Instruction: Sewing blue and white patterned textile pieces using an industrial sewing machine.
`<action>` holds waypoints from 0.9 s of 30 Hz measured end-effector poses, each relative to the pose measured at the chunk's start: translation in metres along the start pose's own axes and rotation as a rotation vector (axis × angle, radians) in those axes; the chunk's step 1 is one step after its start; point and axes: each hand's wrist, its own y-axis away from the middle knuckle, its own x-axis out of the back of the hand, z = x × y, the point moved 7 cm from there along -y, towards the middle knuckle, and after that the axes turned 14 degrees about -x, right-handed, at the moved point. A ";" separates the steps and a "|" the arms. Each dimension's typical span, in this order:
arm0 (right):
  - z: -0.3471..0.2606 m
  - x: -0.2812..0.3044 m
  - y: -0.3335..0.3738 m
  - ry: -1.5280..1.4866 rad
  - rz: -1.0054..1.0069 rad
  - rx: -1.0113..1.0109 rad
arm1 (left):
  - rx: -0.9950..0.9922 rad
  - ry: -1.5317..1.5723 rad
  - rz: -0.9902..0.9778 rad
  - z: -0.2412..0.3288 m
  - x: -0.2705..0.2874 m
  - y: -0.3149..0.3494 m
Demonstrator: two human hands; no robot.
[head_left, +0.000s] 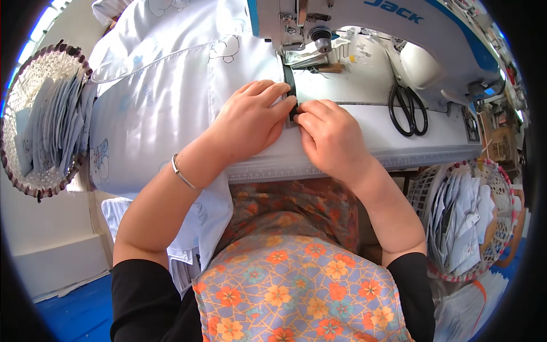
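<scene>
Pinching one black strip (292,94) between our left hand (250,122) and right hand (330,139), we see one pair of scissors (408,108) right, two baskets (34,122).

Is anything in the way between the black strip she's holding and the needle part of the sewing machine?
Nothing visible. The black strip runs from the left hand and right hand straight up under the presser foot, over white fabric.

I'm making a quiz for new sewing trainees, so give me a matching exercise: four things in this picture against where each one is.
Things:
1. scissors
2. black strip
3. bracelet
4. left basket

Places:
A. on the left wrist
B. pinched between both hands near the needle
C. flat on the machine bed, right of the hands
D. far left, holding stacked cloth pieces

Pairs: 1-C, 2-B, 3-A, 4-D
</scene>
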 end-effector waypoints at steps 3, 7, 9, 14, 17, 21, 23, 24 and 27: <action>0.003 -0.002 -0.009 0.031 -0.003 0.005 | 0.003 -0.012 0.011 -0.010 -0.002 -0.002; 0.007 -0.007 -0.019 0.079 -0.012 0.009 | -0.009 -0.027 0.024 -0.024 -0.005 -0.005; 0.011 -0.010 -0.024 0.097 -0.020 0.013 | -0.018 -0.018 0.035 -0.032 -0.006 -0.008; 0.016 -0.017 -0.037 0.131 -0.033 0.006 | -0.039 0.007 0.042 -0.052 -0.010 -0.011; 0.018 -0.023 -0.044 0.149 -0.043 -0.004 | -0.075 0.026 0.063 -0.062 -0.012 -0.010; 0.023 -0.025 -0.047 0.150 -0.007 -0.019 | -0.096 0.026 0.036 -0.062 -0.016 -0.010; 0.026 -0.026 -0.049 0.146 -0.002 -0.028 | -0.092 0.020 0.005 -0.058 -0.019 -0.011; 0.027 -0.026 -0.049 0.135 0.006 -0.034 | -0.081 0.027 0.026 -0.055 -0.018 -0.010; 0.025 -0.025 -0.051 0.124 0.009 -0.044 | -0.077 0.044 0.065 -0.058 -0.015 -0.009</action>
